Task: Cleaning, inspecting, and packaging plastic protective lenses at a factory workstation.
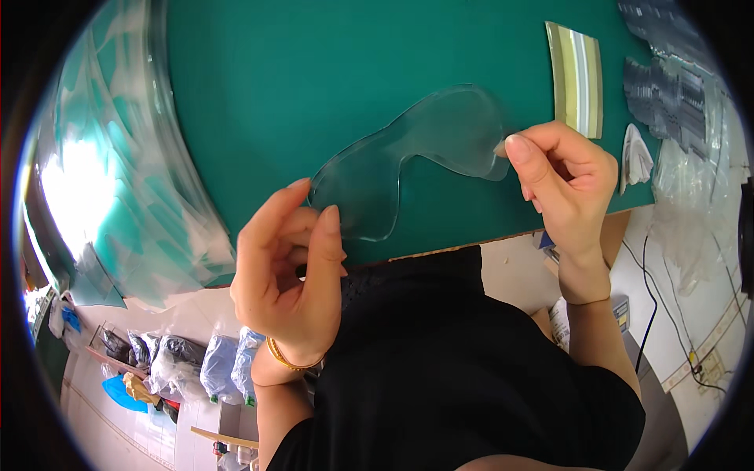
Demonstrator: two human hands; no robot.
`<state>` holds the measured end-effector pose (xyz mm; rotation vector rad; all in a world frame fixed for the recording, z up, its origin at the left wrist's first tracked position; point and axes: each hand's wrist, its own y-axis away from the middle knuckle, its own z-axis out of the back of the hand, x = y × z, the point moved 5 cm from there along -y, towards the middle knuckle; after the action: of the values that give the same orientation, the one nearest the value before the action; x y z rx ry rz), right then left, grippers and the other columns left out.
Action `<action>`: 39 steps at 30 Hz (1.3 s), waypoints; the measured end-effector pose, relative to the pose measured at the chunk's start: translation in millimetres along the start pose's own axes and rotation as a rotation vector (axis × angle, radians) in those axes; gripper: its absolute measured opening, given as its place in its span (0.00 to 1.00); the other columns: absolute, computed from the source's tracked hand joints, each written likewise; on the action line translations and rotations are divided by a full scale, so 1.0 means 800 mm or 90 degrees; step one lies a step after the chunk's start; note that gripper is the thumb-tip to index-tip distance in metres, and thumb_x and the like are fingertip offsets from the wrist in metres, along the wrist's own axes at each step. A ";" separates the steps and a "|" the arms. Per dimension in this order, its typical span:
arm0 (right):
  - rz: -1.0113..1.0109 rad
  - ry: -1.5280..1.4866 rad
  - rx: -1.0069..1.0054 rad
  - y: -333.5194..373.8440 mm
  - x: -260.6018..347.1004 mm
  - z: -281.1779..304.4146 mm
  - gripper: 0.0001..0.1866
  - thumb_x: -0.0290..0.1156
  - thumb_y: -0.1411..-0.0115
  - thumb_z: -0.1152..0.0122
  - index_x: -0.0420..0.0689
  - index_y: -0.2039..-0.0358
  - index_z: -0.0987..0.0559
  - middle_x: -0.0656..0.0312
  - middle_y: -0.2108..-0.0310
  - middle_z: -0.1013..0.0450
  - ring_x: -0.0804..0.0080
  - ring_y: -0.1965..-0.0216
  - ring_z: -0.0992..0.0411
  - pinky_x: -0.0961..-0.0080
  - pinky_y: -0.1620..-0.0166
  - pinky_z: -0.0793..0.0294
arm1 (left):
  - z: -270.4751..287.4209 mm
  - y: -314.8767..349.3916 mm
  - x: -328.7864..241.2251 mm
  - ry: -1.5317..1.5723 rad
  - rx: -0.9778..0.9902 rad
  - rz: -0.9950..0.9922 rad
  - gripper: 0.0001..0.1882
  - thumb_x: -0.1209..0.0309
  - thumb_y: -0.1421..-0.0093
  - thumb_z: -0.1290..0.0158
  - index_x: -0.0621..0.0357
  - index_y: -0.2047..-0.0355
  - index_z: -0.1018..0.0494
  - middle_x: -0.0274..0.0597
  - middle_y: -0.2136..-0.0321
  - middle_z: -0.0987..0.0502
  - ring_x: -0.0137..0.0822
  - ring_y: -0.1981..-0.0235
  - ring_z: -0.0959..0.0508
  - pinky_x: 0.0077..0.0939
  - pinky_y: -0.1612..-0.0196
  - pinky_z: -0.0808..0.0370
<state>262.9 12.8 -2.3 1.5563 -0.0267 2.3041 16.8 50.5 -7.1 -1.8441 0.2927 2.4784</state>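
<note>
Background bags hold dark items; fingers pinch a clear sheet.

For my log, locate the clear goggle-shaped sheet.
In the head view, above centre: the clear goggle-shaped sheet is held between the left hand and right hand, over the green tabletop.

- Transparent plastic goggle lens, thin, with two rounded lobes and a nose notch between.
- Held by both ends, slanting up toward the right, mid-frame.
</note>
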 end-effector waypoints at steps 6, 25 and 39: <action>-0.022 0.064 0.004 0.004 0.000 0.005 0.10 0.30 0.37 0.36 0.37 0.73 0.19 0.70 0.84 0.30 0.89 0.84 0.39 0.89 0.81 0.46 | -0.008 -0.003 -0.002 -0.039 -0.007 -0.014 0.18 0.86 0.41 0.43 0.69 0.50 0.30 0.36 0.75 0.23 0.17 0.79 0.28 0.07 0.78 0.34; -0.045 0.037 0.022 -0.002 0.001 -0.005 0.10 0.30 0.37 0.36 0.37 0.72 0.19 0.71 0.83 0.31 0.89 0.84 0.39 0.89 0.79 0.45 | -0.007 -0.001 -0.005 -0.088 -0.027 -0.022 0.19 0.85 0.41 0.43 0.67 0.49 0.32 0.36 0.76 0.23 0.16 0.81 0.31 0.07 0.77 0.36; -0.047 0.050 0.025 -0.003 -0.001 -0.005 0.10 0.30 0.37 0.36 0.38 0.72 0.19 0.71 0.83 0.31 0.89 0.83 0.39 0.89 0.79 0.45 | -0.006 0.002 -0.002 -0.081 -0.020 -0.043 0.20 0.87 0.42 0.43 0.68 0.49 0.33 0.37 0.75 0.23 0.17 0.81 0.30 0.08 0.77 0.34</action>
<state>260.3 15.8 -4.7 1.4585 0.0956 2.3200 21.4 48.3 -6.5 -1.6691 0.1842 2.5544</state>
